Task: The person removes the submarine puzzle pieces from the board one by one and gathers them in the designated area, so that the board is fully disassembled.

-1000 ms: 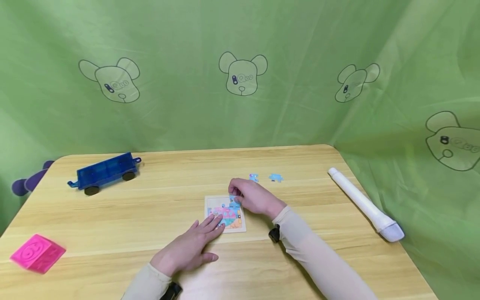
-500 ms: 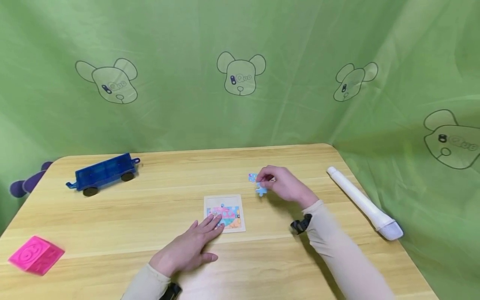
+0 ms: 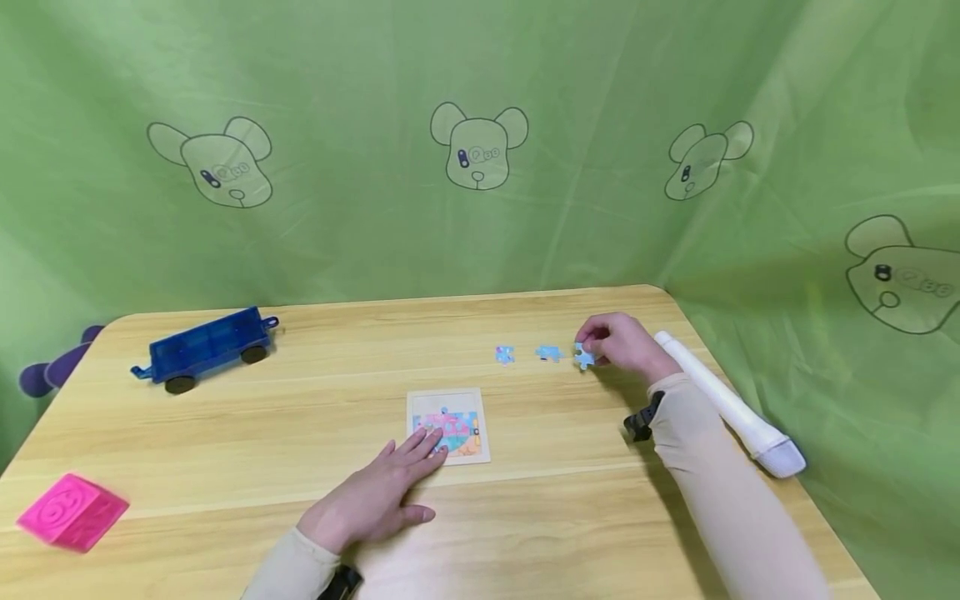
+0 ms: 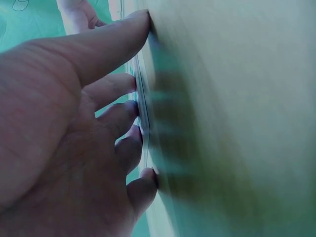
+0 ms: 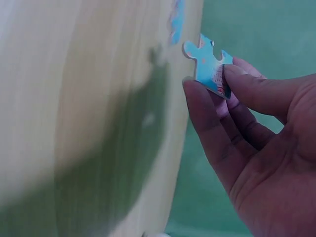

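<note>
My right hand pinches a light-blue puzzle piece between thumb and fingers, above the table's right rear part. Two more blue puzzle pieces lie to its left: one close by, the other farther left. With fingers spread, my left hand rests on the lower left of a square jigsaw tray. Pink, blue and orange pieces fill the tray's lower part, partly hidden by the fingers. Its upper part shows bare backing. The left wrist view shows fingertips touching the tray's edge.
A blue toy wagon stands at the back left of the wooden table. A pink cube sits at the front left. Along the right edge lies a white toy microphone, beside my right forearm. Green cloth hangs behind.
My right hand has lifted a blue puzzle piece from the tray's upper right corner and carried it right, past the two loose pieces. The left hand has stayed on the tray.
</note>
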The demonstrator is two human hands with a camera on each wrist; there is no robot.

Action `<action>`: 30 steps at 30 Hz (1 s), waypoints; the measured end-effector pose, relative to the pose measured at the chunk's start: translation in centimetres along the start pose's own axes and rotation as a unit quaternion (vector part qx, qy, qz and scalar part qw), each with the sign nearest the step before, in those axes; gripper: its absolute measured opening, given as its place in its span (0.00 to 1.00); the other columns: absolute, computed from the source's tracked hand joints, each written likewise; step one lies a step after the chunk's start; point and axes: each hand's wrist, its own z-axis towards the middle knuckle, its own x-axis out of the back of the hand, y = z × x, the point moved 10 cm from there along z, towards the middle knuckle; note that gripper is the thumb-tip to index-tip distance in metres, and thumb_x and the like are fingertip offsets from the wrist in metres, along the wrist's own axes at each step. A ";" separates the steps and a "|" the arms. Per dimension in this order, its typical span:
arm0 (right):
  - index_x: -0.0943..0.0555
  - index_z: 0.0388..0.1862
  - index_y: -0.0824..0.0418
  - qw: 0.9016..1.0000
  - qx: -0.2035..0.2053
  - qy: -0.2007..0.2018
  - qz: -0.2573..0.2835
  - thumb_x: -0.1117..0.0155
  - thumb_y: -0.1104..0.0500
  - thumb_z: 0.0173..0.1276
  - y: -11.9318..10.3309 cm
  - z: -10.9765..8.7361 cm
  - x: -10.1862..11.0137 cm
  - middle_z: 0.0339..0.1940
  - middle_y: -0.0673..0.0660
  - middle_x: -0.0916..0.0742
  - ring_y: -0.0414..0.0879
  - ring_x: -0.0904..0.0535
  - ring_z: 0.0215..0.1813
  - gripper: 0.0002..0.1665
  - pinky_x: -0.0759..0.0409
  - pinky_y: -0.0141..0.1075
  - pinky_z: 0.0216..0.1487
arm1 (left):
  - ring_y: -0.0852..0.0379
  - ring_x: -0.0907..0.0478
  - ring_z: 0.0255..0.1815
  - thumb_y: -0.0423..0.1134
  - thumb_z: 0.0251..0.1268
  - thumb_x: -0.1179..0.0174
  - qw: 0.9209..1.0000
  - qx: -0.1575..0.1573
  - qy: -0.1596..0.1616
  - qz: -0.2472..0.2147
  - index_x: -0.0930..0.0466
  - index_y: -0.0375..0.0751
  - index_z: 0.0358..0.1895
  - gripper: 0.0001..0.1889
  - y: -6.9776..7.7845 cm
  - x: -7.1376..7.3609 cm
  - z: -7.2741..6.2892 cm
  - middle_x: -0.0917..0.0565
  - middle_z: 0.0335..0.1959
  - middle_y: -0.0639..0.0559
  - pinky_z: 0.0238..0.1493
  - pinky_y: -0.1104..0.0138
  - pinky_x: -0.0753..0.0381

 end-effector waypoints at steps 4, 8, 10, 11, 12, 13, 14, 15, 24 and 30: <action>0.18 0.44 0.71 1.000 -0.010 -0.005 -0.011 0.45 0.73 0.69 1.3 0.5 0.4 0.35 0.62 0.18 0.55 0.21 0.38 0.09 0.16 0.46 0.39 | 0.41 0.57 0.78 0.44 0.65 0.35 1.000 0.001 0.000 -0.002 0.40 0.32 0.74 0.38 0.0 0.0 0.0 0.50 0.78 0.42 0.71 0.41 0.52; 0.18 0.42 0.71 1.000 -0.005 -0.006 -0.013 0.45 0.73 0.69 1.8 0.9 0.4 0.33 0.62 0.18 0.54 0.21 0.36 0.08 0.16 0.43 0.36 | 0.41 0.57 0.78 0.44 0.66 0.35 1.000 0.000 0.000 -0.003 0.40 0.32 0.74 0.38 -0.1 0.0 0.0 0.50 0.78 0.42 0.71 0.41 0.52; 0.18 0.42 0.71 1.000 -0.002 -0.004 -0.018 0.44 0.74 0.68 2.0 1.1 0.4 0.32 0.61 0.19 0.53 0.22 0.34 0.08 0.17 0.41 0.34 | 0.41 0.57 0.78 0.44 0.66 0.35 1.000 0.000 0.000 -0.004 0.40 0.32 0.74 0.38 -0.1 0.0 0.0 0.50 0.78 0.42 0.72 0.41 0.52; 0.18 0.42 0.72 1.000 0.003 -0.004 -0.023 0.44 0.74 0.68 2.0 1.2 0.3 0.32 0.61 0.19 0.52 0.22 0.34 0.08 0.18 0.40 0.33 | 0.41 0.57 0.78 0.44 0.66 0.35 1.000 0.000 0.000 -0.005 0.40 0.33 0.74 0.38 -0.1 0.0 0.0 0.50 0.78 0.42 0.72 0.41 0.52; 0.18 0.41 0.72 1.000 0.005 -0.003 -0.029 0.44 0.74 0.68 2.1 1.3 0.3 0.32 0.61 0.19 0.52 0.23 0.34 0.08 0.18 0.39 0.32 | 0.41 0.57 0.78 0.44 0.66 0.35 1.000 0.000 0.000 -0.005 0.40 0.33 0.74 0.38 -0.1 0.0 0.0 0.50 0.78 0.42 0.72 0.41 0.52; 0.18 0.41 0.72 0.999 0.008 -0.001 -0.036 0.44 0.74 0.67 2.1 1.4 0.3 0.31 0.60 0.19 0.51 0.23 0.33 0.08 0.19 0.38 0.31 | 0.42 0.57 0.78 0.44 0.66 0.35 1.000 0.001 -0.001 -0.006 0.40 0.33 0.74 0.38 -0.1 0.0 0.0 0.50 0.78 0.42 0.72 0.41 0.53; 0.18 0.41 0.71 0.999 0.011 0.001 -0.044 0.44 0.74 0.67 2.2 1.5 0.3 0.31 0.60 0.19 0.50 0.24 0.33 0.08 0.21 0.37 0.32 | 0.42 0.57 0.78 0.44 0.66 0.35 1.000 0.001 -0.001 -0.007 0.40 0.33 0.74 0.38 -0.1 -0.1 0.0 0.50 0.78 0.42 0.72 0.41 0.53; 0.18 0.41 0.71 0.999 0.013 0.003 -0.050 0.44 0.74 0.67 2.3 1.6 0.2 0.31 0.60 0.18 0.50 0.24 0.34 0.08 0.22 0.36 0.32 | 0.42 0.57 0.78 0.44 0.66 0.36 1.000 0.001 -0.002 -0.007 0.40 0.33 0.74 0.38 -0.1 -0.1 0.0 0.51 0.78 0.42 0.72 0.41 0.53; 0.19 0.44 0.69 0.997 0.001 0.014 -0.079 0.44 0.71 0.69 3.2 2.0 0.2 0.36 0.59 0.17 0.52 0.24 0.41 0.08 0.26 0.43 0.46 | 0.42 0.57 0.78 0.45 0.65 0.35 1.000 0.003 -0.002 -0.007 0.40 0.34 0.74 0.38 -0.2 -0.1 0.0 0.50 0.79 0.43 0.72 0.42 0.52; 0.19 0.44 0.68 0.993 0.014 0.024 -0.111 0.42 0.68 0.71 3.0 1.8 0.3 0.39 0.60 0.18 0.55 0.23 0.45 0.07 0.25 0.50 0.52 | 0.42 0.57 0.78 0.45 0.65 0.35 1.000 0.003 -0.001 -0.006 0.40 0.34 0.74 0.38 -0.3 -0.2 0.0 0.50 0.78 0.42 0.72 0.42 0.53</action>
